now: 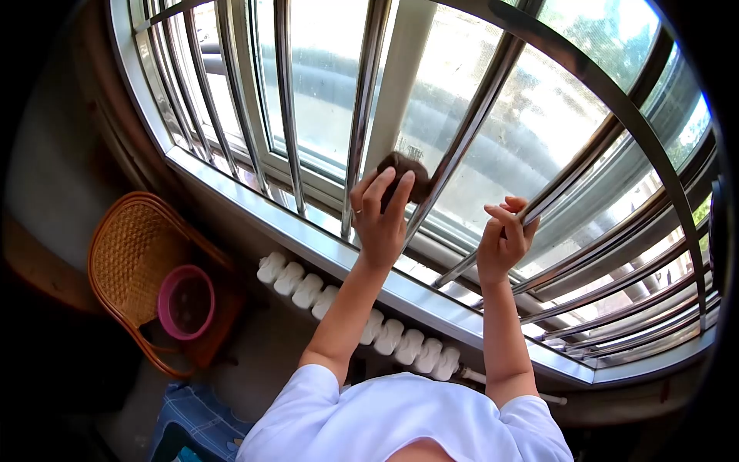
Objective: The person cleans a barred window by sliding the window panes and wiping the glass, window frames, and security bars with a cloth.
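My left hand (379,223) reaches up between two metal bars, its fingers closed over a bunched dark brown cloth (416,171). The cloth is up by the window, close to the bar on its right; whether it presses on the glass (454,100) I cannot tell. A ring shows on one finger of this hand. Farther right, my right hand (504,239) has its fingers curled around a slanting shiny metal bar (570,179). Part of that bar is hidden behind the hand. White short sleeves cover both upper arms.
A curved metal rail (585,65) crosses the bars. Below the light sill (308,242) runs a white radiator (308,291). At the left, a woven chair (127,262) holds a pink basin (162,300). Blue patterned fabric (196,420) lies at the bottom left.
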The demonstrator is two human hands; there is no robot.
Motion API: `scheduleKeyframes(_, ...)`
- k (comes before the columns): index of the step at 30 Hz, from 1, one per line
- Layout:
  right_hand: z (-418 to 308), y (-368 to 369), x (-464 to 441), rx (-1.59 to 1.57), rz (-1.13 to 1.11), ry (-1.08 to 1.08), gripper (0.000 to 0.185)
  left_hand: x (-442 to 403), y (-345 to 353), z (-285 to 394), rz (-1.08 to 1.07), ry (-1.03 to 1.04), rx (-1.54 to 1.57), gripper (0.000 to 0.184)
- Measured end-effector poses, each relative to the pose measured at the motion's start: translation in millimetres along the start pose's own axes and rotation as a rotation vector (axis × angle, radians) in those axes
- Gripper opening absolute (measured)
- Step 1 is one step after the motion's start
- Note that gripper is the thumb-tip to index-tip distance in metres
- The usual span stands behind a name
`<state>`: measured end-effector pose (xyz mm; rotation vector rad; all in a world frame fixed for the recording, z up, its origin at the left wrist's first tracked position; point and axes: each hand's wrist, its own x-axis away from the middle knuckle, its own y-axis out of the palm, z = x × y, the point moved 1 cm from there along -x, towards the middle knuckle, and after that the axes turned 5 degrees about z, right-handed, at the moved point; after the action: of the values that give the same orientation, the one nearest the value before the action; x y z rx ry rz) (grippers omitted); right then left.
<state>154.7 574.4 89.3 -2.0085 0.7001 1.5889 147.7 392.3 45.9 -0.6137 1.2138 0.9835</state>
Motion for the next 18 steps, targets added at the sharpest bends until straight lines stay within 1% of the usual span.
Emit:
scheduleKeyframes(1,-0.7,0.4,0.2,-0.006,-0.001,0.021,0.031,-21.3,7.8,-1.0,0.110,0.109,-0.052,0.033)
scheduleKeyframes(2,-1.2,0.7,0.9,-0.008,-0.003,0.021,0.031,-34.0,21.8,-4.7,0.159,0.161,-0.074,0.035)
scheduleKeyframes(4,0.3,0.0,1.3,-0.030,-0.010,0.046,0.030,-38.4,42.6,-19.2,-0.200,0.122,-0.243,0.038)
scheduleKeyframes(5,0.6,0.1,0.8,-0.033,-0.009,0.041,0.030,-26.1,46.5,-25.2,-0.152,0.224,-0.300,0.043)
scheduleKeyframes(8,1.4,1.0,-0.4,-0.061,0.001,0.021,0.029,54.1,22.4,-32.0,-0.277,0.064,-0.361,0.047)
scheduleKeyframes(9,0.6,-0.4,1.5,-0.069,-0.002,0.030,0.029,87.4,10.3,-29.2,-0.407,-0.052,-0.391,0.047)
scheduleKeyframes(10,1.4,-0.4,1.0,-0.078,-0.003,0.032,0.029,117.7,-2.4,-23.6,-0.511,-0.228,-0.349,0.048)
scheduleKeyframes(11,3.3,0.8,-1.1,-0.079,0.001,0.034,0.029,119.1,-13.8,-17.6,-0.605,-0.427,-0.241,0.046)
scheduleKeyframes(12,3.7,1.6,-1.4,-0.080,0.001,0.029,0.029,115.5,-13.6,-18.8,-0.610,-0.426,-0.241,0.046)
scheduleKeyframes(14,0.8,-2.9,2.7,-0.081,-0.009,0.030,0.029,101.2,-11.3,-21.3,-0.376,-0.859,0.259,0.041)
scheduleKeyframes(15,0.8,-1.9,2.0,-0.082,-0.005,0.029,0.029,74.2,-11.2,-11.8,-0.268,-0.832,0.279,0.037)
scheduleKeyframes(16,1.0,-0.3,0.5,-0.079,0.003,0.030,0.029,44.8,-9.6,-3.0,-0.188,-0.753,0.301,0.036)
scheduleKeyframes(17,-0.2,-1.3,0.0,-0.087,-0.003,0.039,0.029,18.4,-1.9,0.5,-0.088,-0.646,0.313,0.036)
scheduleKeyframes(18,-0.4,-2.3,0.0,-0.084,0.001,0.035,0.029,-9.0,10.2,-0.4,0.003,-0.456,0.296,0.037)
